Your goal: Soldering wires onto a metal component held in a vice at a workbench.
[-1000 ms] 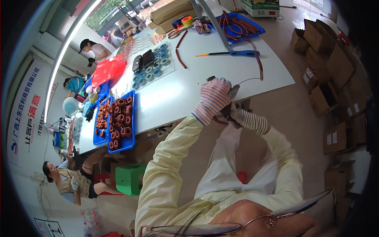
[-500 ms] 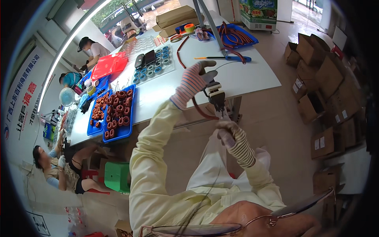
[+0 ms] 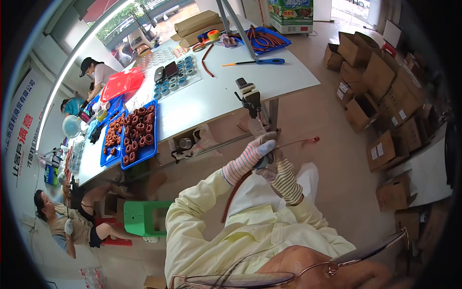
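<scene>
In front of my lap my two gloved hands are together. My left hand (image 3: 258, 150), in a pink-and-blue striped glove, is closed at a reddish-brown cord (image 3: 237, 195). The cord hangs from under the hands toward the lower left. My right hand (image 3: 279, 169), in a dark-and-cream striped glove, is closed against the left one; its grip on the cord is partly hidden. A thin wire (image 3: 296, 143) with a small red tip sticks out rightward from between them. Just beyond, a black-and-cream clamp (image 3: 249, 94) stands at the table edge.
The white table (image 3: 216, 91) bears a blue tray (image 3: 153, 132) of reddish-brown rings, another cord piece (image 3: 206, 61), an orange-and-blue tool (image 3: 255, 62) and a blue tray (image 3: 287, 40) of cords. A green stool (image 3: 137, 216) and a seated person are left; cardboard boxes (image 3: 358, 115) stand right.
My left hand has come down from beside the clamp to meet my right hand over my lap. The cord, earlier looping beside the clamp, now hangs below my hands. My view has shifted slightly.
</scene>
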`<action>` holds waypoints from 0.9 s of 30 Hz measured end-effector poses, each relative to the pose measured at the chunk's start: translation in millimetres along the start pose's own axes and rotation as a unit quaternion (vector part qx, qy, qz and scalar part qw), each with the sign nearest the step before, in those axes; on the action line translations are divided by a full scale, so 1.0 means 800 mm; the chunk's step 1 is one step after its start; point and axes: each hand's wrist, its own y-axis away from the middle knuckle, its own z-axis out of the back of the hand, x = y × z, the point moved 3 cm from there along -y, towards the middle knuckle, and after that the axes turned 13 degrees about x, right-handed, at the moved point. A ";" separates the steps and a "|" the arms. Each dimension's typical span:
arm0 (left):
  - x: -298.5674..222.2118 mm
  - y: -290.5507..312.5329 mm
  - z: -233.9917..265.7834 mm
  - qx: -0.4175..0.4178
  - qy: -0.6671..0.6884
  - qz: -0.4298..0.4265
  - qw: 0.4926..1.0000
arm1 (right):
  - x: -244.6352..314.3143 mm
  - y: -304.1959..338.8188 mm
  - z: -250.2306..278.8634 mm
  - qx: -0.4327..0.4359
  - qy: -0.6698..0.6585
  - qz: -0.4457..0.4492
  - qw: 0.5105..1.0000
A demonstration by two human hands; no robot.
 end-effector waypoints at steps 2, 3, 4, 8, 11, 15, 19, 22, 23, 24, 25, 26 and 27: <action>0.025 -0.007 -0.021 -0.019 0.074 0.036 0.996 | -0.028 0.021 0.010 -0.023 -0.030 0.008 0.999; 0.039 -0.008 -0.027 -0.016 0.139 0.082 0.987 | -0.056 0.030 0.011 -0.044 -0.035 0.017 0.998; 0.050 -0.007 -0.031 -0.015 0.205 0.127 0.970 | -0.071 0.038 0.012 -0.062 -0.040 0.024 0.997; 0.036 0.001 -0.064 0.062 0.222 0.232 0.945 | -0.072 0.055 0.023 -0.061 -0.136 -0.065 0.987; 0.065 0.009 -0.051 0.080 0.196 0.265 0.941 | -0.071 0.058 0.017 -0.058 -0.198 -0.076 0.976; 0.035 0.028 -0.055 0.122 0.040 0.253 0.959 | -0.093 0.050 0.026 -0.056 -0.379 -0.189 0.904; 0.050 0.045 -0.012 0.175 -0.073 0.197 0.962 | -0.098 0.017 0.068 -0.143 -0.531 -0.085 0.831; 0.038 0.036 0.025 0.057 -0.219 0.178 0.958 | -0.069 -0.020 0.081 -0.086 -0.541 -0.036 0.836; 0.065 0.030 0.071 0.024 -0.339 0.070 0.938 | -0.065 -0.031 0.082 -0.078 -0.527 -0.013 0.846; 0.072 0.029 0.099 -0.010 -0.450 -0.037 0.892 | -0.064 -0.042 0.079 -0.086 -0.546 -0.006 0.833; 0.027 0.018 0.085 -0.053 -0.497 -0.027 0.866 | -0.066 -0.048 0.085 -0.111 -0.558 0.005 0.822; -0.024 0.009 0.070 -0.100 -0.545 -0.017 0.833 | -0.068 -0.057 0.090 -0.130 -0.572 0.016 0.810; -0.036 0.000 0.084 -0.125 -0.556 -0.019 0.822 | -0.081 -0.072 0.089 -0.131 -0.590 0.027 0.796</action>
